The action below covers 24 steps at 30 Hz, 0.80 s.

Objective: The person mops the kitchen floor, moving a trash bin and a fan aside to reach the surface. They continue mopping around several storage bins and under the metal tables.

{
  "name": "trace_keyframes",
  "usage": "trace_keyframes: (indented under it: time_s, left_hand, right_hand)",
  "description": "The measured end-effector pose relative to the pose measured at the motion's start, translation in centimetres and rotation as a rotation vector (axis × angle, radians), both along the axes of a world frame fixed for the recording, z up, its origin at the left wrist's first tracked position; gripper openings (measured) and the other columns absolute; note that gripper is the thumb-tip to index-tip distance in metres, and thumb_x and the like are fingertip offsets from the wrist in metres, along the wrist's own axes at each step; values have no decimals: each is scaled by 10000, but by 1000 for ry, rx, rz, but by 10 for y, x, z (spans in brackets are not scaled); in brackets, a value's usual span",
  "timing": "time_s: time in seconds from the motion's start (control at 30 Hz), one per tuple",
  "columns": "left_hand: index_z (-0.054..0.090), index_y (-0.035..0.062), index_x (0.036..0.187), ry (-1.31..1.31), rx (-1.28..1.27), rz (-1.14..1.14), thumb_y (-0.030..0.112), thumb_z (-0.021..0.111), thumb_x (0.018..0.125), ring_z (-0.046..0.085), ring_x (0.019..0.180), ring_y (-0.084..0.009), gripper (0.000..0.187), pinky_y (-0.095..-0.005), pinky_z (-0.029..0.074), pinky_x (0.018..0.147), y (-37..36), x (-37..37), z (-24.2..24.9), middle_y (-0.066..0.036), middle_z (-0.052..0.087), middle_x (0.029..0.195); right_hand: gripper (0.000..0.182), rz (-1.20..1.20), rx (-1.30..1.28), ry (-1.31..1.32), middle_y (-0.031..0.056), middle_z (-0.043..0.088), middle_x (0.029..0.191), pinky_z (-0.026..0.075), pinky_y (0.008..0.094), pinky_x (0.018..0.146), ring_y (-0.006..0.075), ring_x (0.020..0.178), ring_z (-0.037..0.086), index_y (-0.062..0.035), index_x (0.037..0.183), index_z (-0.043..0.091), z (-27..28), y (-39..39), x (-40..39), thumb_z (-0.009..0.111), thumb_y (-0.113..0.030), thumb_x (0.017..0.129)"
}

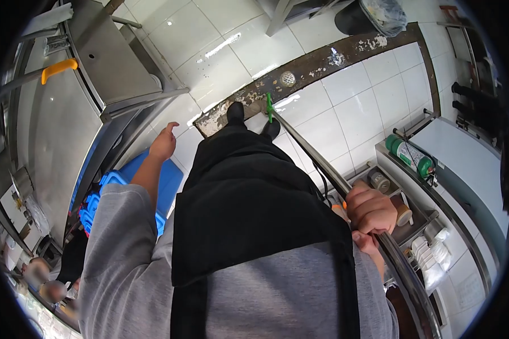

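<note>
A long metal pole (308,150) slants across the right half of the view, with a green head (270,107) at its far end near the black shoes on the floor. Around the pole's upper part my right hand (370,209) is closed. My left hand (165,141) hangs beside the steel counter, above the floor, with a finger stretched out and nothing in it. Below that hand lies a blue plastic lid or bin (172,183).
A steel counter (51,130) with an orange handle (59,70) stands at left. A dark bin (353,20) is at the top right. A shelf with jars (379,181) and a green cylinder (410,155) stand at right. A drain (288,78) lies in the floor. People show at lower left.
</note>
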<state>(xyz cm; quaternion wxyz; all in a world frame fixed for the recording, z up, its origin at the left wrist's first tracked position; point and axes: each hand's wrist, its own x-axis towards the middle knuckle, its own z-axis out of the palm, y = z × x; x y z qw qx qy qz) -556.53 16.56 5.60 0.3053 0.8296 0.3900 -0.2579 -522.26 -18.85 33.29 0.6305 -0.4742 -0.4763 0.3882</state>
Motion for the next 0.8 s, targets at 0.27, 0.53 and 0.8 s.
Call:
trace_keyframes:
  time_s: [0.27,0.53,0.8]
  left_hand:
    - [438,140,1260,112,-52,94,36,413,890,586,1050,-366,385,-429,461,905,-59,-12,14,-232,588,1128]
    - [431,145,1272,172,-82,-42,54,418,897,589,1056,-370,386,-436,462,910,-59,14,16,-241,591,1131]
    - [432,154,1267,34,-40,-172,58,424,898,611,973,-371,382,-442,475,846,8,85,-19,-232,615,1039]
  right_hand:
    - [234,-124,-63,32,27,462,475,374,328,501,208,417,459,-87,524,435,-5,-51,18,638,-37,629]
    - [225,-101,-14,7,26,473,458,348,328,486,194,405,440,-95,535,445,-12,-51,28,648,-84,630]
    - [282,-115,-25,57,35,414,462,319,364,485,234,423,437,-90,515,392,-7,-18,32,652,-57,619]
